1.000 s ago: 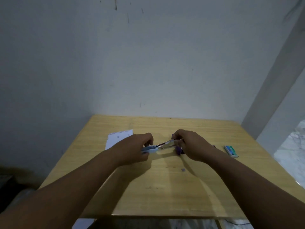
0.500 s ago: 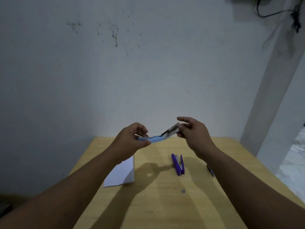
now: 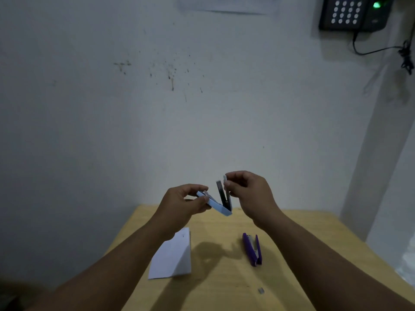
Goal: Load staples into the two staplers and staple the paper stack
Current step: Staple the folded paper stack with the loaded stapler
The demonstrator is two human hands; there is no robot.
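Presently, the left hand [image 3: 184, 204] grip clamps the blue stapler [image 3: 221, 206] base; the right hand [image 3: 247, 190] grip pinches its raised top. Below them, purple stapler [image 3: 252, 249] and paper stack [image 3: 173, 258] lie untouched.

Paper stack [image 3: 171, 258]: upper left corner hidden behind left forearm; print too small to read. Tabletop [image 3: 215, 288]: cut off by lower frame edge. Keypad device [image 3: 350, 13]: top cropped. Small metal piece [image 3: 261, 290]: too small to identify.
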